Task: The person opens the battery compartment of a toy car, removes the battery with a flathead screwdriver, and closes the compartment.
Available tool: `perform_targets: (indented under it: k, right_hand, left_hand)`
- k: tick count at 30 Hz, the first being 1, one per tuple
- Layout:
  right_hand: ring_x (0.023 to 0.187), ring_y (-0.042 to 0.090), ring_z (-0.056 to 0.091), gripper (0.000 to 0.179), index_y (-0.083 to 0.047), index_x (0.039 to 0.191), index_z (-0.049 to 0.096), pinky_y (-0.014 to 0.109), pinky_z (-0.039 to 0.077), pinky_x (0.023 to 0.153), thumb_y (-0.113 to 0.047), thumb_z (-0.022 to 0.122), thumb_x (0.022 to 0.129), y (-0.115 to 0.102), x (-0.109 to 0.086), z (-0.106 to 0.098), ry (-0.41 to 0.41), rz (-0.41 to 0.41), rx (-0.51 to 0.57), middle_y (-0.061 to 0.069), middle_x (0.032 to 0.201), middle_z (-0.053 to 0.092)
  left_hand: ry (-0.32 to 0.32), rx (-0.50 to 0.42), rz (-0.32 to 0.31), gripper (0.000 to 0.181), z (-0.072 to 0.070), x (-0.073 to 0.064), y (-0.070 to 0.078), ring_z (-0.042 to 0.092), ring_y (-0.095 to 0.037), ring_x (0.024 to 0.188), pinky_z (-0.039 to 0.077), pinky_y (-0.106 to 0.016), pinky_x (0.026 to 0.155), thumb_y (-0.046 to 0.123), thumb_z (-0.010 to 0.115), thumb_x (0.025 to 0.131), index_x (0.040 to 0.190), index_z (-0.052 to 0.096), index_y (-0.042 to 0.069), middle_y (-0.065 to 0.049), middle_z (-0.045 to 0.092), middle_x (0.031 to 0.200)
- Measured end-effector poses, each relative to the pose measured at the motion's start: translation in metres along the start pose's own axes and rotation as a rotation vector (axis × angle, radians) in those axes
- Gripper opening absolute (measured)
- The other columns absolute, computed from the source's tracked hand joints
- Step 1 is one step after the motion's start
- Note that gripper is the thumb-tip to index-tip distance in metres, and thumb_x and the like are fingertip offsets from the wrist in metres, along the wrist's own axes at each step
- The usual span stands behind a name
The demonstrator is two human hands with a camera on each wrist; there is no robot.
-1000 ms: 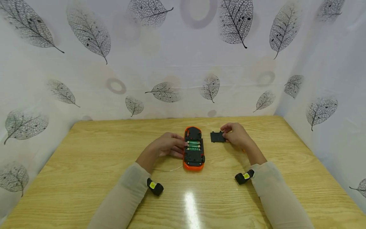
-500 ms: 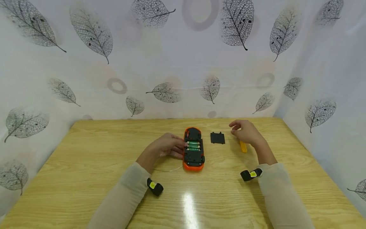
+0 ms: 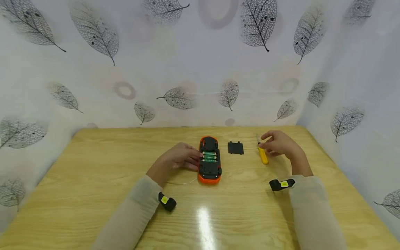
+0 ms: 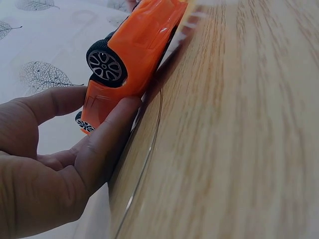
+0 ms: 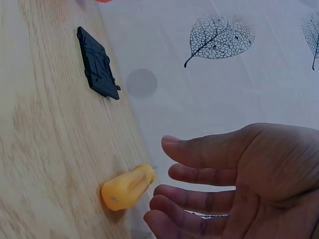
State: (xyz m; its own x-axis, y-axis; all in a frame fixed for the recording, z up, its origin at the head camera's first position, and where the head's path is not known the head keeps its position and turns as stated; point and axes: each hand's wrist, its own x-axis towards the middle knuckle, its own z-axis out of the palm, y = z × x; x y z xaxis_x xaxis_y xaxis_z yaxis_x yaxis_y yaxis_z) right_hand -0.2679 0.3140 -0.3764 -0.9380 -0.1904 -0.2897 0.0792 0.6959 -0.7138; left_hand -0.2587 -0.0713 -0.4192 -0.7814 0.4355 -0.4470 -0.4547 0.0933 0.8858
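Note:
An orange toy car [image 3: 208, 169] lies upside down on the table, black underside up, with green batteries [image 3: 209, 157] in its uncovered compartment. My left hand [image 3: 181, 157] grips its left side, thumb at the upper edge; the left wrist view shows the fingers along the car's orange body [image 4: 142, 40]. My right hand [image 3: 281, 145], fingers loosely bent, is beside a yellow-handled screwdriver [image 3: 263, 156]. In the right wrist view a gap shows between the fingertips and the yellow handle [image 5: 124, 190]. Between car and screwdriver lies a black battery cover [image 3: 235, 148], its ribbed inner face visible from the right wrist.
A thin clear strand [image 4: 144, 164] trails over the wooden table [image 3: 243, 205] from near the car toward the left forearm. Behind the table hangs a white curtain [image 3: 200, 62] printed with leaves, which also closes in both sides.
My right hand has let go of the battery cover, leaving it on the table, and moved right to the screwdriver, now more exposed. The left hand keeps its hold on the car.

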Motion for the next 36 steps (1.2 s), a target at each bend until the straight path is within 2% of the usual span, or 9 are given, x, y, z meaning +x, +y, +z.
perform_targets:
  k: [3, 9, 13, 16, 21, 25, 28, 33, 36]
  right_hand:
    - [0.087, 0.025, 0.068, 0.062, 0.006, 0.145, 0.043, 0.041, 0.064, 0.076, -0.025, 0.070, 0.099, 0.006, 0.009, 0.002, -0.047, 0.040, 0.024, 0.023, 0.120, 0.064]
    - [0.075, 0.022, 0.068, 0.065, 0.004, 0.141, 0.044, 0.039, 0.064, 0.069, -0.025, 0.077, 0.094, 0.007, 0.022, 0.010, -0.067, 0.078, 0.008, 0.019, 0.109, 0.065]
    - [0.067, 0.021, 0.064, 0.060, 0.004, 0.136, 0.045, 0.037, 0.063, 0.065, -0.021, 0.078, 0.093, 0.004, 0.021, 0.013, -0.074, 0.085, -0.012, 0.016, 0.101, 0.065]
    - [0.067, 0.020, 0.063, 0.054, 0.005, 0.134, 0.047, 0.035, 0.062, 0.065, -0.018, 0.075, 0.094, 0.003, 0.018, 0.011, -0.077, 0.076, -0.035, 0.016, 0.099, 0.064]
    - [0.071, 0.020, 0.062, 0.047, 0.009, 0.135, 0.051, 0.033, 0.060, 0.065, -0.009, 0.067, 0.095, 0.004, 0.011, 0.005, -0.069, 0.020, -0.087, 0.019, 0.102, 0.066]
    - [0.074, 0.019, 0.062, 0.047, 0.013, 0.140, 0.049, 0.032, 0.056, 0.065, -0.004, 0.059, 0.097, 0.007, 0.006, -0.001, -0.062, -0.042, -0.123, 0.024, 0.108, 0.066]
    - [0.076, 0.021, 0.058, 0.049, 0.014, 0.144, 0.045, 0.033, 0.053, 0.065, -0.006, 0.054, 0.100, 0.008, 0.004, -0.004, -0.037, -0.065, -0.120, 0.026, 0.114, 0.063]
    - [0.099, 0.031, 0.059, 0.047, 0.006, 0.146, 0.045, 0.036, 0.053, 0.078, -0.016, 0.051, 0.105, 0.004, 0.003, -0.003, 0.005, -0.066, -0.082, 0.027, 0.124, 0.057]
    - [0.108, 0.035, 0.059, 0.042, 0.004, 0.142, 0.048, 0.037, 0.053, 0.084, -0.018, 0.052, 0.107, 0.001, 0.004, -0.002, 0.012, -0.087, -0.076, 0.026, 0.124, 0.058]
  left_hand:
    - [0.011, -0.006, -0.002, 0.030, -0.004, -0.002, 0.000, 0.072, -0.027, 0.082, 0.065, -0.042, 0.076, 0.003, 0.066, 0.097, 0.122, 0.061, -0.012, -0.020, 0.069, 0.099]
    - [0.034, -0.006, 0.000, 0.029, -0.008, -0.007, 0.001, 0.073, -0.027, 0.083, 0.065, -0.043, 0.076, 0.003, 0.066, 0.097, 0.122, 0.062, -0.012, -0.020, 0.069, 0.099]
    - [0.037, -0.014, -0.003, 0.029, -0.008, -0.008, 0.003, 0.073, -0.027, 0.081, 0.065, -0.043, 0.075, 0.003, 0.066, 0.096, 0.121, 0.063, -0.012, -0.019, 0.070, 0.096]
    - [0.029, -0.019, -0.007, 0.028, -0.007, -0.005, 0.003, 0.073, -0.026, 0.080, 0.065, -0.043, 0.075, 0.002, 0.067, 0.095, 0.119, 0.064, -0.012, -0.018, 0.071, 0.093]
    - [0.018, -0.019, -0.012, 0.025, -0.004, -0.001, 0.003, 0.073, -0.026, 0.079, 0.065, -0.043, 0.074, 0.002, 0.067, 0.095, 0.116, 0.064, -0.011, -0.018, 0.070, 0.092]
    - [0.014, -0.015, -0.017, 0.026, -0.001, 0.002, 0.003, 0.073, -0.026, 0.079, 0.065, -0.042, 0.074, 0.002, 0.067, 0.095, 0.116, 0.064, -0.011, -0.017, 0.069, 0.093]
    - [0.018, -0.012, -0.023, 0.027, 0.000, 0.004, 0.002, 0.073, -0.026, 0.079, 0.065, -0.042, 0.074, 0.003, 0.067, 0.095, 0.118, 0.064, -0.011, -0.018, 0.069, 0.094]
    - [0.027, -0.002, -0.029, 0.030, 0.000, 0.004, 0.003, 0.073, -0.026, 0.080, 0.065, -0.042, 0.076, 0.004, 0.068, 0.094, 0.120, 0.063, -0.011, -0.019, 0.067, 0.098]
    - [0.027, 0.003, -0.030, 0.032, 0.001, 0.003, 0.003, 0.073, -0.026, 0.081, 0.065, -0.042, 0.077, 0.005, 0.068, 0.095, 0.121, 0.062, -0.011, -0.019, 0.067, 0.100]
